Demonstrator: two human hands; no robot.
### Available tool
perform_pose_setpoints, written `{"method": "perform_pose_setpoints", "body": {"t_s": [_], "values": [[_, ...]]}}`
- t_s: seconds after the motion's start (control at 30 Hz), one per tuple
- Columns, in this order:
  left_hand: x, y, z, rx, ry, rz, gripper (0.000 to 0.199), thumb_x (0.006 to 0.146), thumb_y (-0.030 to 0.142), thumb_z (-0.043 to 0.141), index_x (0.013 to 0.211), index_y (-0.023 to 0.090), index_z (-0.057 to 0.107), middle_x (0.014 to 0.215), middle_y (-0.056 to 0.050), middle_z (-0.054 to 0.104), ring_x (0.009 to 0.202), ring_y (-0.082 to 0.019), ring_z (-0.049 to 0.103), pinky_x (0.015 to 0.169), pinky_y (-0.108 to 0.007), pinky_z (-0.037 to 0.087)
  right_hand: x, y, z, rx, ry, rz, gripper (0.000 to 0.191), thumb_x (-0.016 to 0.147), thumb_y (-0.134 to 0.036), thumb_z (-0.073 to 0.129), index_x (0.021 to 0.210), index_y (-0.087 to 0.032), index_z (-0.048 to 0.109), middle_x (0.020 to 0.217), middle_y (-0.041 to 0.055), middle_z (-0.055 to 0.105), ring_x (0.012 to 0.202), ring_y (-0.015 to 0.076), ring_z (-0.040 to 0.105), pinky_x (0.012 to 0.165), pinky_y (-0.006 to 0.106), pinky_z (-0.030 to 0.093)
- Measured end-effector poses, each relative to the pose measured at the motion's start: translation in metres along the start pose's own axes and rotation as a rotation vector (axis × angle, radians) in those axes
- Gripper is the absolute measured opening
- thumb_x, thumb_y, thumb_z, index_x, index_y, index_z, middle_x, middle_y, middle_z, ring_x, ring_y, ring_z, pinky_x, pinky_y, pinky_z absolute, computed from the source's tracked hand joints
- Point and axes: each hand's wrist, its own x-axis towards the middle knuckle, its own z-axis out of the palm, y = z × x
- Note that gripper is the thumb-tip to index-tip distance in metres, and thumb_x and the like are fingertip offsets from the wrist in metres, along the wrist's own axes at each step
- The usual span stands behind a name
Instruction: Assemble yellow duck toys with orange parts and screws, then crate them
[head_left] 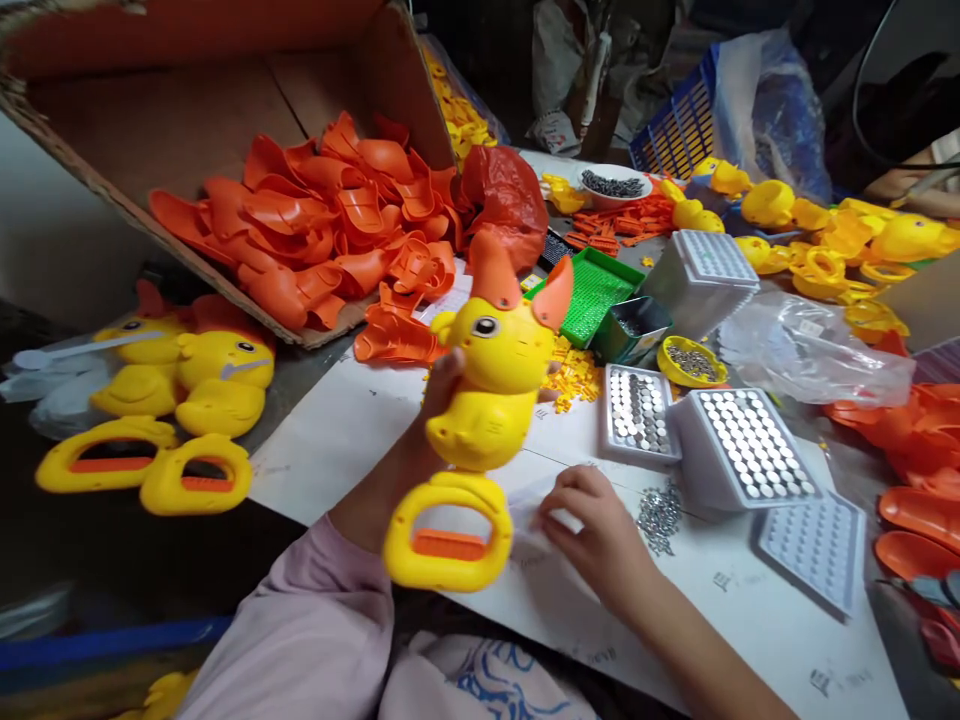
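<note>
My left hand (448, 385) is closed round the back of a yellow duck toy (491, 425), holding it upright above the table. The toy has an orange beak (495, 270) spread in two halves at the top and a yellow ring handle (450, 535) with an orange insert at the bottom. Low over the white sheet, my right hand (589, 535) has thumb and forefinger curled together at the tips. A faint translucent patch shows by those fingertips; what they hold, if anything, I cannot make out. Just right of that hand lies a pile of small screws (660, 517).
A cardboard box (202, 100) of orange parts leans at the left, above two more duck toys (225, 375). White trays of round discs (757, 445), a green tray (596, 290), a yellow bowl (694, 362) and yellow parts (825, 240) crowd the right side.
</note>
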Motion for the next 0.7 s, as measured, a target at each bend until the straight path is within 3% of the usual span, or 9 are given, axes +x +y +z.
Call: {"method": "perform_pose_setpoints", "body": {"t_s": [0.07,0.2,0.43,0.6,0.7], "values": [[0.002,0.006,-0.017,-0.081,-0.019,0.011,0.084,0.072,0.067,0.056,0.137,0.016,0.042,0.126,-0.014,0.06,0.083,-0.024,0.067,0.056,-0.026,0.052,-0.002,0.003,0.011,-0.255,-0.108,0.029,0.01,0.074,-0.012,0.072,0.074,-0.022,0.07,0.088,0.0067,0.062,0.086,0.0244,0.052,0.073,0.038,0.046],[0.007,0.008,-0.033,-0.135,0.003,0.012,0.077,0.074,0.068,0.053,0.136,0.023,0.043,0.141,-0.01,0.048,0.097,-0.02,0.063,0.062,-0.021,0.053,-0.004,0.003,0.027,-0.432,-0.217,0.126,0.011,0.075,-0.009,0.069,0.077,-0.019,0.07,0.09,0.0063,0.064,0.086,0.0242,0.051,0.076,0.038,0.045],[0.007,-0.007,-0.033,-0.121,0.04,-0.164,0.086,0.065,0.073,0.059,0.126,0.013,0.051,0.112,-0.015,0.067,0.076,-0.02,0.066,0.052,-0.024,0.053,-0.007,0.003,0.033,-0.494,-0.334,0.125,0.014,0.084,-0.006,0.058,0.08,-0.016,0.067,0.095,0.0072,0.064,0.091,0.0246,0.052,0.08,0.039,0.044],[0.008,-0.012,-0.027,-0.083,0.111,-0.199,0.088,0.058,0.069,0.066,0.124,0.013,0.051,0.104,-0.014,0.069,0.071,-0.021,0.067,0.048,-0.025,0.053,-0.008,0.002,0.032,-0.467,-0.317,0.087,0.009,0.083,-0.011,0.063,0.091,-0.015,0.065,0.111,0.0084,0.061,0.099,0.0263,0.05,0.085,0.042,0.042],[0.008,-0.015,-0.021,-0.067,0.165,-0.199,0.088,0.053,0.069,0.069,0.119,0.012,0.056,0.102,-0.015,0.07,0.07,-0.021,0.067,0.047,-0.025,0.052,-0.003,0.001,0.034,-0.432,-0.339,0.11,0.008,0.081,-0.015,0.067,0.088,-0.016,0.066,0.109,0.0072,0.061,0.1,0.026,0.049,0.085,0.04,0.042]]}}
